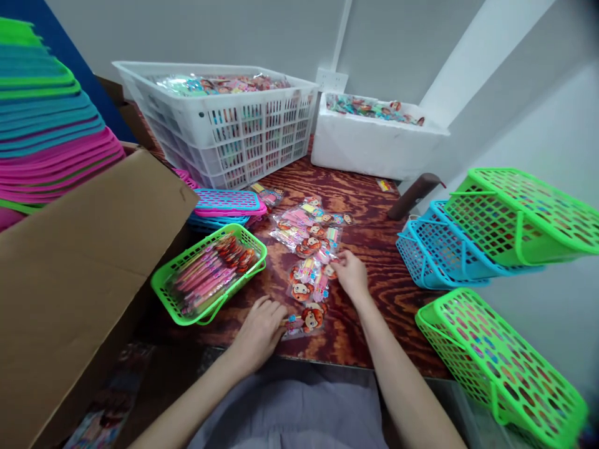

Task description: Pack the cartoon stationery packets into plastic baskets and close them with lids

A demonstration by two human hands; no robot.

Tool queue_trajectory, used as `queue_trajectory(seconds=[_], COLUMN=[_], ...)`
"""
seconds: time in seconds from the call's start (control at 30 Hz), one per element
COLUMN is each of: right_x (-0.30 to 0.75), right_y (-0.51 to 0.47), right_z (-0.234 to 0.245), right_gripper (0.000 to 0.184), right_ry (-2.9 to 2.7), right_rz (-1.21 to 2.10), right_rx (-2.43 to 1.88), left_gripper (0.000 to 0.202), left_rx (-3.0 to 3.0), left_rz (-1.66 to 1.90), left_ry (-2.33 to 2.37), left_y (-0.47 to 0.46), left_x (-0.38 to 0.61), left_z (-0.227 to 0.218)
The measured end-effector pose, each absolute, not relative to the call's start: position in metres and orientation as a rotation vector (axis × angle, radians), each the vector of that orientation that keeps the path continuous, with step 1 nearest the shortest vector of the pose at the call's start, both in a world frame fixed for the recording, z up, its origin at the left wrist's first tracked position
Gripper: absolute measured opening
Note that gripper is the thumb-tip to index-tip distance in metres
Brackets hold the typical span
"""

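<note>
Small clear plastic packets point(306, 234) printed with red-haired cartoon heads lie in a loose row down the middle of the table. At the near end, my left hand point(264, 327) rests with curled fingers, its thumb side gripping the edge of one packet point(311, 318). My right hand point(350, 272) pinches the edge of another packet point(322, 274) in the row. To the left of my hands stands a green basket point(255, 240) with an upright-edged row of similar packets point(210, 274) in it, its handle folded down.
Behind stand a white crate point(219, 134) and a white foam box point(374, 143), both full of packets. Lidded green point(505, 368) and blue baskets point(433, 249) are at the right, near a brown cylinder point(414, 196). A cardboard box point(93, 268) and stacked baskets point(42, 125) flank the left; lids point(227, 201) lie beside them.
</note>
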State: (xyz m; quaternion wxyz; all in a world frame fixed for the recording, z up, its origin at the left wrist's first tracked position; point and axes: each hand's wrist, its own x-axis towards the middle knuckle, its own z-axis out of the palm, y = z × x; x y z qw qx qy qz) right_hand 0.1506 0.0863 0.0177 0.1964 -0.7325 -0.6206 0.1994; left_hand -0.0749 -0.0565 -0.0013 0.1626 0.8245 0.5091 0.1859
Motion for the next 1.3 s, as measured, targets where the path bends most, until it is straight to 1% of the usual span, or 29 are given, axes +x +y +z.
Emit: queue_trajectory(seconds=[0.03, 0.1, 0.13, 0.2, 0.3, 0.37, 0.47, 0.5, 0.53, 0.6, 0.63, 0.67, 0.7, 0.73, 0.77, 0.8, 0.83, 0.87, 0.9, 0.97, 1.0, 1.03, 1.1, 1.17, 1.23, 1.3], right_x=[0.164, 0.187, 0.194, 0.197, 0.186, 0.18, 0.182, 0.183, 0.182, 0.174, 0.168, 0.16, 0.152, 0.145, 0.141, 0.141, 0.143, 0.148, 0.156, 0.172, 0.178, 0.183, 0.186, 0.184, 0.181, 0.176], right_y=[0.079, 0.058, 0.045, 0.016, -0.024, -0.04, -0.04, -0.034, -0.025, -0.005, 0.005, 0.014, 0.022, 0.029, 0.035, 0.04, 0.044, 0.046, 0.048, 0.048, 0.047, 0.046, 0.041, 0.036, 0.031, 0.025], right_z=[0.021, 0.028, 0.032, 0.041, 0.052, 0.056, 0.052, 0.048, 0.043, 0.033, 0.028, 0.023, 0.02, 0.016, 0.014, 0.011, 0.008, 0.005, 0.002, -0.003, -0.005, -0.007, -0.009, -0.01, -0.008, -0.004], right_gripper=[0.007, 0.007, 0.007, 0.007, 0.009, 0.012, 0.013, 0.018, 0.024, 0.032, 0.032, 0.03, 0.031, 0.032, 0.031, 0.027, 0.019, 0.009, 0.002, 0.006, 0.007, 0.011, 0.026, 0.033, 0.031, 0.021], right_ry=[-1.745, -1.814, -1.849, -1.89, -1.98, -2.072, -2.057, -2.025, -2.002, -1.988, -1.987, -1.996, -2.022, -2.054, -2.075, -2.072, -2.05, -2.017, -1.977, -1.918, -1.907, -1.905, -1.899, -1.864, -1.809, -1.774], right_rz=[0.529, 0.549, 0.631, 0.907, 1.282, 1.447, 1.657, 1.631, 1.512, 1.027, 0.742, 0.494, 0.326, 0.241, 0.22, 0.254, 0.317, 0.39, 0.457, 0.54, 0.558, 0.567, 0.581, 0.636, 0.744, 0.865], right_rx=[-2.018, -1.822, -1.693, -1.468, -1.289, -1.201, -1.169, -1.242, -1.373, -1.71, -1.858, -1.966, -2.031, -2.061, -2.061, -2.035, -1.991, -1.946, -1.911, -1.879, -1.878, -1.883, -1.888, -1.902, -1.915, -1.904], left_gripper=[0.008, 0.011, 0.014, 0.016, 0.015, 0.014, 0.014, 0.014, 0.014, 0.014, 0.016, 0.024, 0.035, 0.048, 0.058, 0.064, 0.065, 0.06, 0.051, 0.031, 0.024, 0.021, 0.02, 0.02, 0.019, 0.02], left_rx=[2.347, 2.393, 2.44, 2.552, 2.701, 2.767, 2.795, 2.784, 2.765, 2.717, 2.701, 2.689, 2.676, 2.66, 2.639, 2.619, 2.601, 2.588, 2.58, 2.578, 2.583, 2.591, 2.615, 2.624, 2.622, 2.63], left_rz=[0.529, 0.538, 0.56, 0.648, 0.773, 0.756, 0.622, 0.552, 0.477, 0.351, 0.331, 0.337, 0.362, 0.393, 0.428, 0.461, 0.482, 0.483, 0.465, 0.384, 0.346, 0.327, 0.33, 0.339, 0.335, 0.35], left_ry=[1.439, 1.405, 1.382, 1.33, 1.238, 1.179, 1.101, 1.092, 1.091, 1.106, 1.111, 1.108, 1.103, 1.107, 1.118, 1.135, 1.157, 1.178, 1.196, 1.213, 1.214, 1.211, 1.199, 1.187, 1.18, 1.172], left_y=[-0.057, -0.059, -0.06, -0.063, -0.065, -0.065, -0.066, -0.067, -0.069, -0.072, -0.074, -0.075, -0.076, -0.077, -0.077, -0.078, -0.077, -0.077, -0.077, -0.076, -0.075, -0.074, -0.073, -0.072, -0.072, -0.073], left_x=[-0.077, -0.076, -0.074, -0.066, -0.054, -0.051, -0.051, -0.052, -0.052, -0.052, -0.051, -0.05, -0.05, -0.05, -0.05, -0.052, -0.053, -0.055, -0.057, -0.06, -0.06, -0.06, -0.059, -0.057, -0.056, -0.057], left_z=[-0.002, -0.003, -0.002, 0.0, 0.004, 0.005, 0.002, 0.001, 0.0, -0.002, -0.003, -0.003, -0.002, -0.002, -0.001, -0.001, 0.0, 0.0, 0.001, 0.001, 0.0, 0.0, -0.001, -0.001, -0.001, -0.001])
